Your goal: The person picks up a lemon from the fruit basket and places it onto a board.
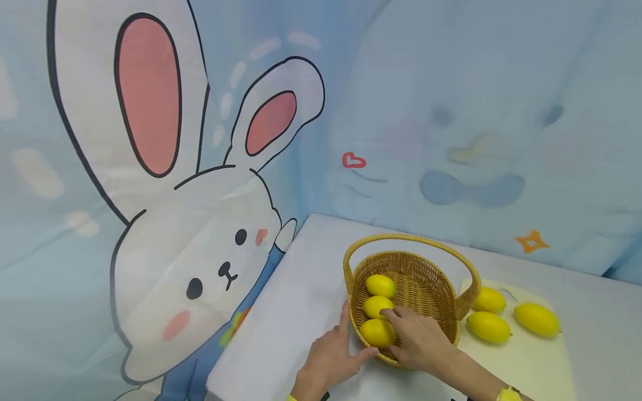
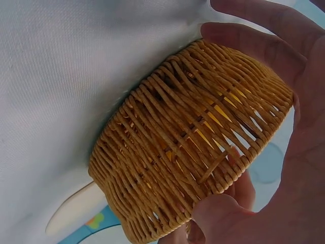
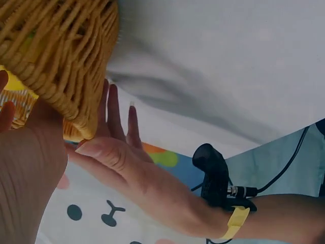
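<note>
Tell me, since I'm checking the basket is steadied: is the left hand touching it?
Touching. The left wrist view shows the left hand with fingers against the basket wall.

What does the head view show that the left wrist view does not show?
Only the head view shows three lemons in the basket, three more on the pale board, the basket handle, and the right hand on a lemon. Only the left wrist view shows the weave up close, with yellow showing through its gaps. Both show the left hand against the basket's side on the white cloth.
</note>
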Demonstrator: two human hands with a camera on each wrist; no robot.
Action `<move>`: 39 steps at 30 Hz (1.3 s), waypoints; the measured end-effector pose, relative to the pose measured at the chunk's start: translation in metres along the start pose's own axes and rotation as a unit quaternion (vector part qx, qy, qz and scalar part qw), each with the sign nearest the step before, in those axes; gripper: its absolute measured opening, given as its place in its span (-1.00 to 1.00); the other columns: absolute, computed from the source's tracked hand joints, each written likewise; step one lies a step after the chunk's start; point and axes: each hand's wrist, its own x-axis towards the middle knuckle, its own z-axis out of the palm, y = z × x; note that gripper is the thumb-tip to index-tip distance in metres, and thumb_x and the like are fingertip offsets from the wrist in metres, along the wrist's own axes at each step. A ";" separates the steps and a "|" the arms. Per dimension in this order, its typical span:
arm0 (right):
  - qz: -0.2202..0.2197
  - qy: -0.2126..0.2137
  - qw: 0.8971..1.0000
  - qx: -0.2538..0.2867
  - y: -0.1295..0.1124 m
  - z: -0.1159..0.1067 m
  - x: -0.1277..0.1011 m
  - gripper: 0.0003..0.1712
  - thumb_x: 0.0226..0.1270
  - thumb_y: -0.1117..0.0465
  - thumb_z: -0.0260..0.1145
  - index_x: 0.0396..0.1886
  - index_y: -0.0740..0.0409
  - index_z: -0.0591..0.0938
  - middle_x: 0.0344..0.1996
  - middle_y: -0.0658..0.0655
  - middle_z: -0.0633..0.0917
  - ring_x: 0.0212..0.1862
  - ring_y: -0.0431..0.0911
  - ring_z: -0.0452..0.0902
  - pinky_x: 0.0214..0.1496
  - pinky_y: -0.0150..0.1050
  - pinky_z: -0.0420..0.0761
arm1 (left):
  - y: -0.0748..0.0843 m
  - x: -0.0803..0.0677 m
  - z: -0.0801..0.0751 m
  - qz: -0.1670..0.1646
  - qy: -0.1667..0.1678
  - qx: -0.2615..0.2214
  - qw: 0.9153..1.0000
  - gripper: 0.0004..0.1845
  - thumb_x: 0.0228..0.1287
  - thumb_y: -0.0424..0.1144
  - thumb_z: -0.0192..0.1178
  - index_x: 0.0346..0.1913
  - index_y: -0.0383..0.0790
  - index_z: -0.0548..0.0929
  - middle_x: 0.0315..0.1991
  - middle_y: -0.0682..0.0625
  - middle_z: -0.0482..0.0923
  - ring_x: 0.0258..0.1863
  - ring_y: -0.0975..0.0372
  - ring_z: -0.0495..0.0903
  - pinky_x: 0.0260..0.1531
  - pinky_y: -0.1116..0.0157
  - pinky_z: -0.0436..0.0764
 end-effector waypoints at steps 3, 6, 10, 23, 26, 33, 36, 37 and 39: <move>-0.006 -0.004 1.000 -0.001 0.001 0.004 -0.002 -0.32 -0.15 -0.11 0.50 0.03 0.01 0.55 -0.32 -0.08 0.59 -0.52 -0.30 0.38 -0.61 -0.43 0.32 | 0.005 0.002 0.002 0.000 -0.010 0.004 1.000 0.17 -0.19 0.64 -0.12 0.42 0.31 -0.45 0.04 -0.10 0.58 -0.25 0.18 0.61 -0.20 0.12 0.60; -0.008 -0.006 1.000 0.002 0.004 0.006 -0.004 -0.30 -0.14 -0.12 0.50 0.04 0.02 0.55 -0.32 -0.07 0.58 -0.54 -0.32 0.34 -0.59 -0.43 0.33 | 0.010 0.004 0.004 0.007 -0.014 0.009 1.000 0.16 -0.18 0.64 -0.13 0.41 0.33 -0.45 0.00 -0.08 0.59 -0.27 0.21 0.60 -0.20 0.13 0.60; -0.009 -0.013 1.000 0.014 0.008 0.006 -0.006 -0.28 -0.17 -0.10 0.53 0.04 0.04 0.54 -0.29 -0.03 0.59 -0.54 -0.32 0.35 -0.58 -0.41 0.37 | 0.015 0.004 0.007 0.017 -0.020 0.012 1.000 0.15 -0.13 0.60 -0.09 0.42 0.30 -0.45 -0.10 -0.06 0.61 -0.34 0.24 0.58 -0.24 0.15 0.59; -0.018 -0.036 0.999 0.014 0.016 0.009 -0.007 -0.21 -0.20 -0.09 0.53 0.10 0.07 0.52 -0.30 -0.01 0.59 -0.62 -0.30 0.23 -0.62 -0.41 0.29 | 0.026 0.006 0.012 0.030 -0.035 0.017 0.999 0.15 -0.13 0.61 -0.09 0.41 0.31 -0.46 -0.19 -0.05 0.62 -0.42 0.26 0.56 -0.31 0.19 0.59; -0.024 -0.048 0.998 0.017 0.018 0.012 -0.006 -0.26 -0.16 -0.09 0.51 0.08 0.06 0.53 -0.30 -0.02 0.61 -0.58 -0.30 0.26 -0.59 -0.38 0.33 | 0.027 0.005 0.014 0.025 -0.039 0.018 0.999 0.14 -0.13 0.61 -0.09 0.41 0.33 -0.46 -0.12 -0.08 0.62 -0.37 0.22 0.59 -0.25 0.14 0.59; -0.035 -0.038 0.998 0.022 0.016 0.011 -0.006 -0.33 -0.11 0.01 0.51 0.05 0.06 0.53 -0.30 0.00 0.62 -0.58 -0.30 0.29 -0.60 -0.40 0.34 | 0.024 0.003 0.012 0.007 -0.044 0.000 0.999 0.15 -0.15 0.61 -0.07 0.42 0.32 -0.42 -0.09 -0.12 0.62 -0.35 0.17 0.61 -0.24 0.08 0.59; -0.045 -0.019 0.999 0.020 0.012 0.001 0.001 -0.32 -0.12 0.06 0.52 0.07 0.06 0.52 -0.29 0.00 0.62 -0.56 -0.28 0.39 -0.60 -0.40 0.37 | 0.017 0.000 0.007 0.007 -0.031 -0.006 0.999 0.16 -0.12 0.59 -0.05 0.44 0.25 -0.40 -0.20 -0.10 0.63 -0.40 0.18 0.59 -0.33 0.09 0.58; -0.049 -0.013 0.999 0.020 0.011 -0.004 0.003 -0.32 -0.11 0.05 0.52 0.08 0.07 0.52 -0.27 0.01 0.62 -0.55 -0.27 0.42 -0.60 -0.40 0.38 | 0.013 -0.002 0.005 0.008 -0.025 -0.009 1.000 0.17 -0.11 0.58 -0.04 0.45 0.23 -0.40 -0.27 -0.08 0.62 -0.44 0.20 0.57 -0.37 0.10 0.57; -0.057 -0.006 0.998 0.020 0.008 -0.013 0.009 -0.31 -0.10 0.05 0.52 0.10 0.06 0.51 -0.22 0.04 0.63 -0.49 -0.22 0.51 -0.58 -0.39 0.42 | 0.005 -0.005 0.001 0.007 -0.012 -0.014 1.000 0.17 -0.08 0.57 -0.03 0.46 0.18 -0.40 -0.42 0.00 0.57 -0.51 0.24 0.51 -0.44 0.13 0.53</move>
